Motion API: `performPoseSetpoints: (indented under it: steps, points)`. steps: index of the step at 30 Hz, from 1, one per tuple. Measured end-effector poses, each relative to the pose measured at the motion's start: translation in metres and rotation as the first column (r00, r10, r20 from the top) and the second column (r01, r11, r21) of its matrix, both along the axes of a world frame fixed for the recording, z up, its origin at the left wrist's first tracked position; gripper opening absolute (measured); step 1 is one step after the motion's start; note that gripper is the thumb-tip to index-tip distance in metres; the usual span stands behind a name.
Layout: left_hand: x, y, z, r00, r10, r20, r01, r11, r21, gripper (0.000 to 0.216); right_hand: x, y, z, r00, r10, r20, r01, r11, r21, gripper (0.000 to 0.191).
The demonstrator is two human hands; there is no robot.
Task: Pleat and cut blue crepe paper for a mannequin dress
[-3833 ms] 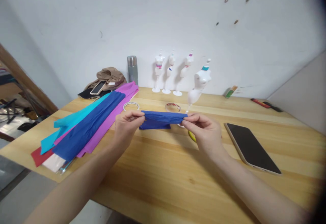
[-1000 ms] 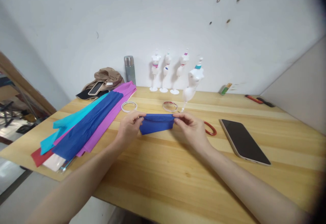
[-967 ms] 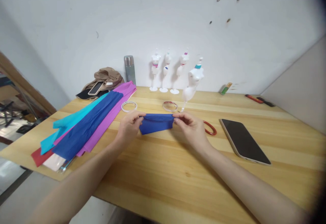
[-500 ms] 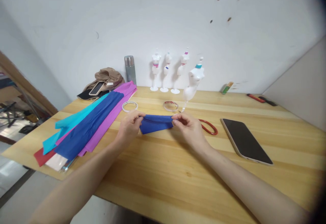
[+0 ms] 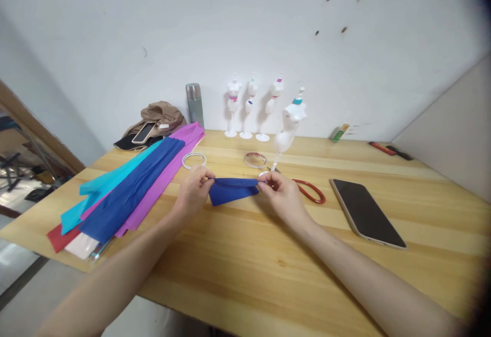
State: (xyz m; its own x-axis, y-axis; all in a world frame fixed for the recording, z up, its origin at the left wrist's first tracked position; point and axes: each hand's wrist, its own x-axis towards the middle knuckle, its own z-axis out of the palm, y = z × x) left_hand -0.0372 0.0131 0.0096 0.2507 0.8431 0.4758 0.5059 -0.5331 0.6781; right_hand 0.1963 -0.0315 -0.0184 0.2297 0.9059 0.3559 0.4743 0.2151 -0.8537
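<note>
A small piece of dark blue fabric (image 5: 233, 194) stretches between my two hands above the wooden table, its top edge folded over. My left hand (image 5: 194, 191) pinches the upper left corner between thumb and fingers. At the upper right corner, my right hand (image 5: 282, 194) is closed in a similar pinch. Just behind my right hand stands a white mini mannequin (image 5: 286, 127) with a teal band at its neck. Partly hidden by that hand are red-handled scissors (image 5: 312, 192). Two rolls of tape, a white one (image 5: 194, 161) and a reddish one (image 5: 255, 160), lie beyond the fabric.
Coloured fabric strips (image 5: 132, 188) spread over the table's left side, near a brown cloth bundle (image 5: 163, 116) with a phone (image 5: 143, 132). A flask (image 5: 195, 106) and several small mannequins (image 5: 232, 104) stand along the wall. A tablet (image 5: 366, 211) lies at right.
The fabric has sunk slightly and its folded edge has shifted a little between my fingers. Both hands keep their pinch. The whole view has moved slightly.
</note>
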Motion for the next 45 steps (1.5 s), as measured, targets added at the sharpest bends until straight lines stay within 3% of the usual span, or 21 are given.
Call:
performPoseSetpoints:
  steps: [3, 7, 9, 12, 18, 26, 30, 36, 45]
  points:
    - [0.001, -0.001, 0.003, 0.998, -0.063, -0.017, 0.064, 0.993, 0.101, 0.009, 0.003, 0.000, 0.004, 0.997, 0.000, 0.076, -0.005, 0.998, 0.063, 0.006]
    - [0.001, -0.003, 0.007, 0.992, -0.129, -0.001, 0.129, 0.988, 0.086, 0.009, 0.005, 0.000, 0.011, 0.998, 0.028, 0.060, -0.036, 0.991, 0.132, 0.005]
    - [0.001, -0.003, 0.007, 0.988, -0.151, 0.029, 0.150, 0.988, 0.032, 0.007, 0.005, 0.000, 0.014, 0.998, 0.062, -0.029, -0.058, 0.993, 0.104, 0.005]
    - [0.001, -0.001, 0.006, 0.976, -0.169, 0.140, 0.190, 0.970, -0.151, 0.004, 0.005, 0.000, 0.016, 0.971, 0.131, -0.202, -0.126, 0.991, 0.035, 0.006]
    - [0.001, -0.002, 0.015, 0.930, -0.091, 0.357, 0.279, 0.806, -0.521, 0.015, 0.002, 0.002, 0.016, 0.872, 0.241, -0.427, -0.267, 0.964, -0.002, 0.008]
    - [-0.001, -0.005, 0.022, 0.869, -0.067, 0.490, 0.414, 0.641, -0.647, 0.017, 0.003, 0.004, 0.012, 0.874, 0.202, -0.443, -0.240, 0.970, -0.031, 0.012]
    - [-0.004, -0.001, 0.021, 0.875, -0.129, 0.467, 0.444, 0.600, -0.665, 0.038, 0.003, 0.006, 0.010, 0.864, 0.188, -0.467, -0.237, 0.970, -0.047, 0.015]
    - [-0.006, 0.003, 0.018, 0.907, -0.249, 0.339, 0.420, 0.573, -0.703, 0.041, -0.001, 0.006, 0.019, 0.858, 0.183, -0.480, -0.254, 0.963, -0.086, 0.017]
    - [0.005, -0.008, 0.014, 0.941, -0.131, 0.312, 0.332, 0.537, -0.776, 0.041, -0.004, 0.005, 0.037, 0.895, 0.180, -0.407, -0.248, 0.961, -0.119, 0.014]
